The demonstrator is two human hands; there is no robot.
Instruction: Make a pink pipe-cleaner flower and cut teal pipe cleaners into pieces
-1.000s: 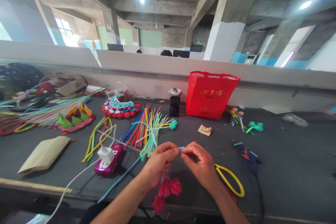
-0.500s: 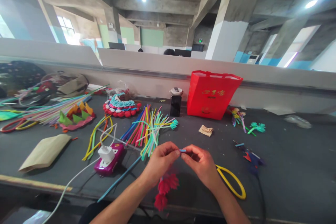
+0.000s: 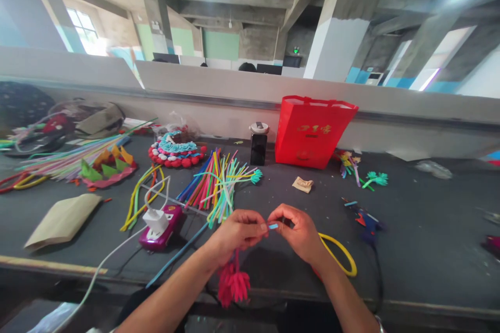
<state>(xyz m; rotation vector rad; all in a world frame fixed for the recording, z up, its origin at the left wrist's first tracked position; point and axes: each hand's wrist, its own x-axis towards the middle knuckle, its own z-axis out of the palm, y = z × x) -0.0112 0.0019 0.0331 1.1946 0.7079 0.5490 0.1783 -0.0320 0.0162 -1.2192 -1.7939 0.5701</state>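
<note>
My left hand (image 3: 234, 232) and my right hand (image 3: 297, 232) meet over the near middle of the dark table (image 3: 422, 229). Both pinch a short light-blue strip (image 3: 273, 226) between their fingertips. A red tassel-like flower (image 3: 233, 283) hangs below my left hand, its stem running up into the closed fingers. A long blue stick (image 3: 177, 256) slants from under my left wrist toward the table edge.
A pile of coloured sticks (image 3: 216, 182) lies just beyond my hands. A purple power adapter with a white plug (image 3: 160, 223) sits to the left, a yellow loop (image 3: 339, 252) by my right wrist, a glue gun (image 3: 365, 220) to the right, a red bag (image 3: 310, 132) at the back.
The view has shifted a little. The red flower now hangs straight below my left hand as one bunch instead of lying spread beneath both hands. Both hands keep pinching the blue strip.
</note>
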